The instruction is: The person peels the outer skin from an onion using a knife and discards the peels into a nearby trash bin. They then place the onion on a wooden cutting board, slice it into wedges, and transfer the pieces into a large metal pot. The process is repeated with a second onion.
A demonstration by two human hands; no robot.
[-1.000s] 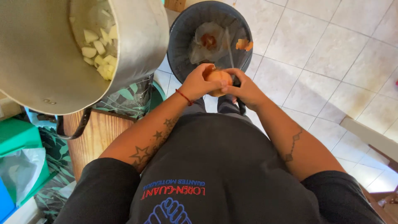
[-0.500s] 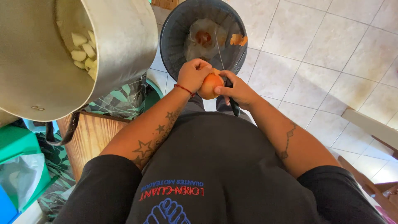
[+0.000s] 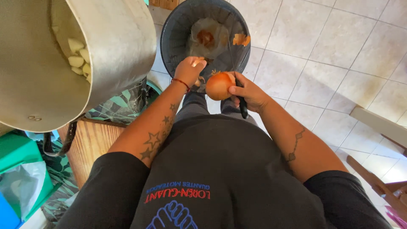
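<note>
My right hand grips a brown onion together with a black-handled knife whose handle points down toward me. My left hand hovers just left of the onion, above the rim of a dark round bin, with a small pale scrap of peel pinched in its fingertips. The bin holds a plastic liner and several onion skins. Both forearms reach forward over my dark shirt.
A big metal pot holding pale peeled chunks stands at the upper left on a wooden stand with a leafy cloth. Green and blue containers sit at the lower left. Tiled floor lies to the right, with wooden furniture legs.
My left hand has come off the onion and moved left and up over the bin with a bit of peel. The onion now rests in my right hand alone.
</note>
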